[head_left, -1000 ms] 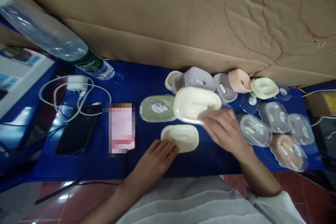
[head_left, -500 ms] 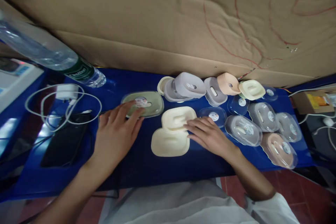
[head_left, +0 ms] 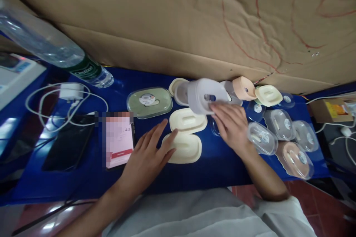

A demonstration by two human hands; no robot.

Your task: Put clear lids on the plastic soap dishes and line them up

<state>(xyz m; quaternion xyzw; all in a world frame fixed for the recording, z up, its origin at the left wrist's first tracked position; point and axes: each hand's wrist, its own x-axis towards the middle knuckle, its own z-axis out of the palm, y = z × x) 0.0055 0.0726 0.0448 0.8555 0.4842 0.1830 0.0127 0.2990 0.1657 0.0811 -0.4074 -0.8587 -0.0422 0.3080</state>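
Gripped at its near right edge, a pale lilac plastic container (head_left: pixel 205 90) with a small label is tilted in my right hand (head_left: pixel 232 124). My left hand (head_left: pixel 151 152) is open, fingers apart, and its fingertips reach over the left edges of two cream lids (head_left: pixel 191 152). Whether they touch cannot be seen. These lids lie one behind the other on the blue table. Behind my left hand rests a green lid (head_left: pixel 150 109) with a round label. A grey container (head_left: pixel 182 92) stands just left of the lilac one, partly hidden by it.
A phone with a lit pink screen (head_left: pixel 119 140), a dark phone (head_left: pixel 66 148), a charger with white cable (head_left: pixel 71 92) and a water bottle (head_left: pixel 86 70) are at left. Several clear-covered lids (head_left: pixel 279 124) and a peach container (head_left: pixel 244 88) occupy the right. Cardboard (head_left: pixel 155 44) borders the back.
My right hand has left the cream lids and lifted the lilac container. My left hand has moved from the green lid toward the cream lids, uncovering the lit phone.
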